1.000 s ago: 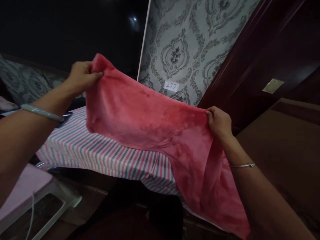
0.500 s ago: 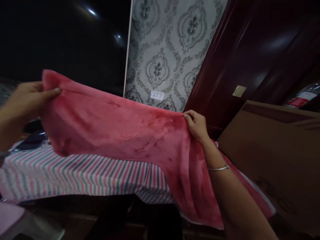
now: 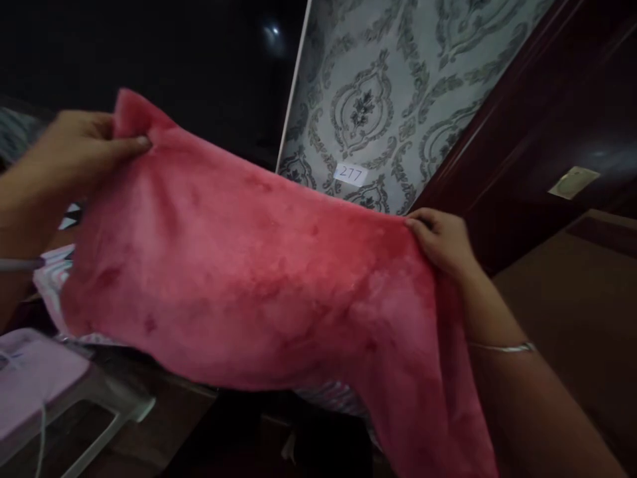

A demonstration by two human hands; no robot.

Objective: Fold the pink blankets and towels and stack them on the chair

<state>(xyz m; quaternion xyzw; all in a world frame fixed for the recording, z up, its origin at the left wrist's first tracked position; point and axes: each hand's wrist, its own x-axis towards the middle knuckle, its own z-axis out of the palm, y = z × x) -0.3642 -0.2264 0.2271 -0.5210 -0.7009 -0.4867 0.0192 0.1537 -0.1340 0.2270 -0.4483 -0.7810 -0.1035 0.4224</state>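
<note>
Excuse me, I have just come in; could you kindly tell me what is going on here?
A person holds up a pinkish-red cloth with two bare hands. The left hand pinches it near an upper corner, and the right hand grips its top edge, lower in the picture. The cloth hangs between them, hiding most of a striped cover. A pink-topped stool stands at the lower left.

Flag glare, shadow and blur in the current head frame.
Head view: small glare spot on the dark panel; head view: deep shadow below the red cloth; head view: left hand looks slightly soft, card legible as 277.
</note>
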